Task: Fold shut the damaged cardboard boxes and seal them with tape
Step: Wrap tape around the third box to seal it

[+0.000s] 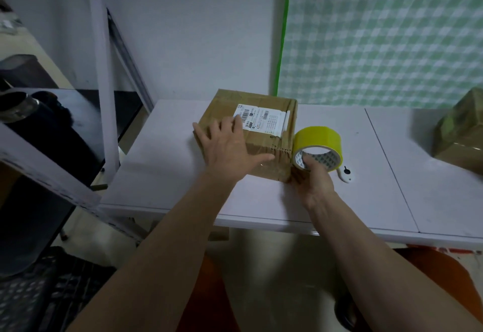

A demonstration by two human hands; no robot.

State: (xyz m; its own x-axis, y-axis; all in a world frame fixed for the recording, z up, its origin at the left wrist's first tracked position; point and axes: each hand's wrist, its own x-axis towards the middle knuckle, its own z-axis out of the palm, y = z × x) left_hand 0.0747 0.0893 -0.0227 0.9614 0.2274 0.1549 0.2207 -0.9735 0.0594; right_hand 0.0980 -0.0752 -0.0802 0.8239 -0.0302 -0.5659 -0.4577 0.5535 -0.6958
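A brown cardboard box [269, 133] with a white shipping label [261, 120] lies on the white table [167, 164], its flaps folded shut. My left hand [230, 148] lies flat on the box top, fingers spread. My right hand [313, 177] grips a yellow tape roll [318, 143] by its inner core, with the roll pressed against the box's near right corner. A second brown box [460, 135] sits at the table's far right edge, partly cut off.
A small white cutter [346, 174] lies on the table just right of the tape roll. A white metal shelf frame [102, 75] with dark items stands at the left. A green checked cloth [386, 33] hangs behind the table. A black crate [39, 292] sits on the floor.
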